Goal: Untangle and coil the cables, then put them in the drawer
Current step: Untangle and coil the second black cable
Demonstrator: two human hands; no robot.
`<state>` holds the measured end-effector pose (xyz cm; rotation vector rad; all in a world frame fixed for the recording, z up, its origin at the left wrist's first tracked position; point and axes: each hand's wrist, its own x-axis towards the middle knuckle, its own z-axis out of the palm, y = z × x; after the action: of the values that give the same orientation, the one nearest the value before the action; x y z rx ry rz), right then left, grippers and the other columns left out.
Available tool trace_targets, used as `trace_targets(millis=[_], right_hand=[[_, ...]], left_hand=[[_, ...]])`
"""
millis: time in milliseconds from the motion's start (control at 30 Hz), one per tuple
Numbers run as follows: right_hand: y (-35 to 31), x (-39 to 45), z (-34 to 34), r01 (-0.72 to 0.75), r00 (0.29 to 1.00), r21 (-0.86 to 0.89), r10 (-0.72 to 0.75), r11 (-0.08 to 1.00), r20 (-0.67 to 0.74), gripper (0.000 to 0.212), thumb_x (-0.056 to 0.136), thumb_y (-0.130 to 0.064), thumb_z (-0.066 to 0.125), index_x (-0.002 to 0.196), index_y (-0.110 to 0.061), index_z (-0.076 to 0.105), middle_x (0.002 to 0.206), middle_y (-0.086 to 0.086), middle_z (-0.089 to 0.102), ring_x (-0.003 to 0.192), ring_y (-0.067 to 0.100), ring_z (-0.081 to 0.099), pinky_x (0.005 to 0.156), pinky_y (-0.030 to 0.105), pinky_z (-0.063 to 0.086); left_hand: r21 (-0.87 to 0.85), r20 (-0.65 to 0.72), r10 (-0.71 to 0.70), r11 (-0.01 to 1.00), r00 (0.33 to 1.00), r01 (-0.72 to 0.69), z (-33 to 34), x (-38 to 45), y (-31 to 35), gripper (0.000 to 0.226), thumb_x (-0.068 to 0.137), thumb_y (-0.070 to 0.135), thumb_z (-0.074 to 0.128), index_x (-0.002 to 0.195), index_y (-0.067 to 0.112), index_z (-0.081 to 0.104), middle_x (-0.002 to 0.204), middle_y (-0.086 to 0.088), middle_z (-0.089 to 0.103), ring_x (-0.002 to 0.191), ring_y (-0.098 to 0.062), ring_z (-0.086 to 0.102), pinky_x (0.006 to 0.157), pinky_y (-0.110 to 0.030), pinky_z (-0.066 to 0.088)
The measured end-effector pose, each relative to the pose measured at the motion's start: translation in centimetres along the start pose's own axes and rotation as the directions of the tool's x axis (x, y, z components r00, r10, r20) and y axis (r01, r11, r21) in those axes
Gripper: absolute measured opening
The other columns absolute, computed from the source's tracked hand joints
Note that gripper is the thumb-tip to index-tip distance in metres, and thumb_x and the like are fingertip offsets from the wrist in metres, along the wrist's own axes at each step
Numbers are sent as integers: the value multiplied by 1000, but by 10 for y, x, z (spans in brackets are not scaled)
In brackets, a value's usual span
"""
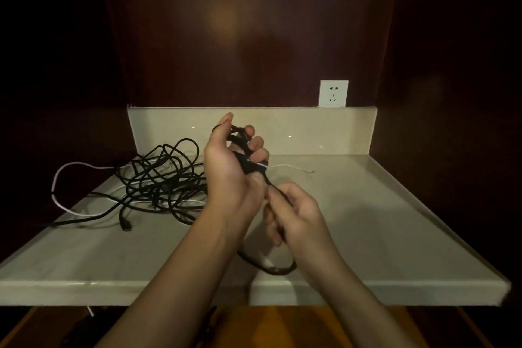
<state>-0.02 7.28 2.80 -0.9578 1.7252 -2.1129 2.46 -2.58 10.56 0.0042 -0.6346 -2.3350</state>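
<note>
The thin black cable [271,181] is in both your hands, up above the pale stone table [381,220]. Your left hand [231,167] is held up with the palm turned to you. Loops of the black cable go round its thumb and fingers, and the fingers curl over the loops to hold them. From there the cable runs down to your right hand [293,212]. Your right hand has its fingers curled round the cable and grips it just below the left hand. Under the right hand the cable hangs in a loose loop near the front edge of the table.

To the left of your hands, a messy pile of black cables [161,178] lies on the table, all crossed over each other. A thin white cable [65,175] is mixed in with the pile and bends out past the table's left edge. Another white cable end [293,168] lies on the table just behind your left hand. A white wall socket [333,93] sits on the dark wooden wall [254,37] behind the table.
</note>
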Motion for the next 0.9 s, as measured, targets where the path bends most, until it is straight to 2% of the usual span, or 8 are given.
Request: trace_targets(millis=[67, 133, 300, 433, 533, 667, 833, 900], right_hand=[[1, -9, 3, 151, 984, -585, -176, 797, 15, 22, 102, -38, 44, 92, -18, 49, 66, -3, 57, 56, 15, 54, 54, 36, 41], [-3, -19, 7, 212, 971, -838, -208, 502, 121, 24, 103, -43, 33, 105, -22, 45, 80, -2, 65, 73, 21, 63, 63, 38, 48], [-14, -26, 3, 448, 873, -854, -335, 266, 353, 7, 99, -25, 52, 95, -20, 50, 77, 0, 64, 61, 24, 61, 53, 34, 45], [-21, -10, -21, 592, 789, -801, -269, 88, 553, 6, 90, -17, 55, 95, -17, 58, 80, 2, 58, 62, 27, 59, 55, 40, 49], [-45, 14, -39, 687, 698, -726, -267, -14, 665, 24, 90, -22, 44, 96, -13, 66, 81, 5, 61, 58, 26, 58, 51, 41, 51], [-71, 31, -41, 746, 616, -651, -225, -141, 755, 12, 77, -9, 67, 89, -10, 68, 80, 10, 64, 50, 32, 57, 41, 37, 48], [-98, 67, -67, 481, 853, -875, -261, 59, 452, 17, 85, -11, 64, 94, -20, 51, 92, 0, 60, 84, 26, 61, 71, 38, 48], [-87, 74, -64, 327, 943, -783, -240, 529, 232, 17, 87, -2, 65, 86, -15, 53, 78, 3, 63, 68, 20, 67, 61, 31, 50]], left_hand=[[90, -17, 160, 983, 987, -157, 2, 0, 1, 11, 103, 20, 48, 114, 17, 46, 72, -2, 49, 50, -9, 38, 41, -18, 28], [277, 89, 401, 869, 912, -409, 2, 0, -2, 13, 106, 20, 44, 118, 21, 48, 74, -1, 47, 55, -9, 37, 46, -21, 25], [605, 613, 505, 195, 608, -772, -24, 6, -2, 30, 103, 34, 44, 131, 24, 45, 82, 5, 48, 64, -11, 43, 60, -29, 37], [619, 785, 237, -281, 572, -733, -39, 8, 8, 44, 99, 47, 41, 131, 20, 53, 91, 2, 55, 76, -14, 53, 71, -31, 43], [596, 766, -17, -355, 643, -720, -41, 8, 13, 53, 96, 58, 31, 129, 25, 56, 94, -1, 63, 84, -19, 60, 77, -37, 47], [655, 663, -278, -234, 695, -719, -37, 7, 24, 55, 93, 66, 31, 116, 26, 60, 84, 0, 68, 79, -16, 62, 75, -39, 49], [655, 549, -341, -392, 763, -646, -34, 6, 45, 42, 86, 65, 61, 115, 36, 59, 67, 9, 59, 66, -6, 57, 62, -32, 43], [632, 605, -238, -437, 760, -640, -33, 4, 40, 22, 94, 40, 62, 115, 34, 59, 64, 13, 55, 63, -5, 53, 62, -29, 36]])
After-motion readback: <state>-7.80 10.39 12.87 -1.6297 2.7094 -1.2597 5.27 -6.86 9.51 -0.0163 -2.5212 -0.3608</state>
